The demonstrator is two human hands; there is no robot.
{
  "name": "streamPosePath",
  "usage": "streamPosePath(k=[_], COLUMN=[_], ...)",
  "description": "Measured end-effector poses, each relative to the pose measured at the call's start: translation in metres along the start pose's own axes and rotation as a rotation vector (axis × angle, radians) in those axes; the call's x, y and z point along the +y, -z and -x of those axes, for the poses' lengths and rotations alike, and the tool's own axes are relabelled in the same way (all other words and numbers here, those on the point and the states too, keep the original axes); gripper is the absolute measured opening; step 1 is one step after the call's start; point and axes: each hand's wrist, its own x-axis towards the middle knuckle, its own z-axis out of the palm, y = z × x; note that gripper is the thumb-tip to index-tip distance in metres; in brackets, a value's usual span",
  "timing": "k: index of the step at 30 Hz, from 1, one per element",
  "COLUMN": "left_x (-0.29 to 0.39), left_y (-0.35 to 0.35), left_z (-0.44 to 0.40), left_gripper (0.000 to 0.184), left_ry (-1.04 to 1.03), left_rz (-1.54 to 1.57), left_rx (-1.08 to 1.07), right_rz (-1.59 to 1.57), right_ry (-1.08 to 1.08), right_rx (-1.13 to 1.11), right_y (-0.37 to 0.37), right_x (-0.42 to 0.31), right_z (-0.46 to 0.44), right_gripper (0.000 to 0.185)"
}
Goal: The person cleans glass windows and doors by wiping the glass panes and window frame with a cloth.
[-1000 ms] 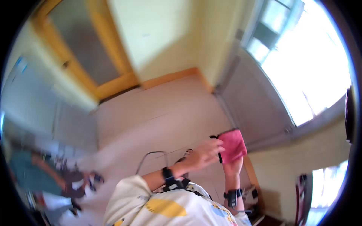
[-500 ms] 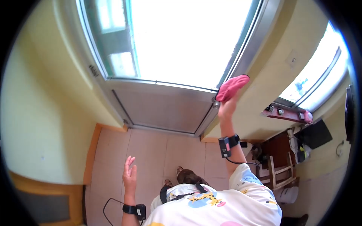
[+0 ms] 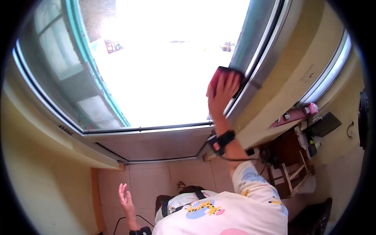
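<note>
My right hand [image 3: 222,95] is raised to the right side of the glass pane [image 3: 164,82] of a metal-framed door [image 3: 152,147]. Under its fingers lies a pink cloth [image 3: 214,80] with a dark edge, which the palm presses flat on the glass near the side frame. Low on the left, my left hand [image 3: 126,200] hangs in the air above the tiled floor, empty, with its fingers apart. Bright light washes out most of the view through the pane.
On the right, a pink ledge [image 3: 290,116] with small items runs below a window [image 3: 331,74]. Beneath it are a wooden stool [image 3: 289,178] and a dark flat panel [image 3: 324,124]. A yellow wall [image 3: 39,168] borders the door at left. A cable hangs by each wrist.
I stand closer to the door. My right hand and the cloth have gone from beside the door's knob up onto the glass. The left hand stays low, still apart from everything.
</note>
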Motion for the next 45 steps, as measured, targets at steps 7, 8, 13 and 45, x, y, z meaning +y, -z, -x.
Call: streamPosePath(k=[7, 8, 13, 45], left_x=[0.05, 0.058, 0.094, 0.116], left_y=[-0.026, -0.032, -0.048, 0.025], left_z=[-0.116, -0.134, -0.179, -0.285], left_gripper=[0.042, 0.043, 0.044, 0.051], left_ry=[-0.137, -0.174, -0.282, -0.665], left_rz=[0.074, 0.072, 0.114, 0.179], left_rx=[-0.169, -0.212, -0.383, -0.556], right_rz=[0.051, 0.018, -0.019, 0.102], right_ry=[0.028, 0.084, 0.153, 0.471], right_rx=[0.009, -0.039, -0.331, -0.183], right_y=[-0.006, -0.017, -0.012, -0.048], right_x=[0.004, -0.005, -0.021, -0.117], right_z=[-0.079, -0.042, 0.049, -0.127], right_gripper=[0.057, 0.056, 0.044, 0.055])
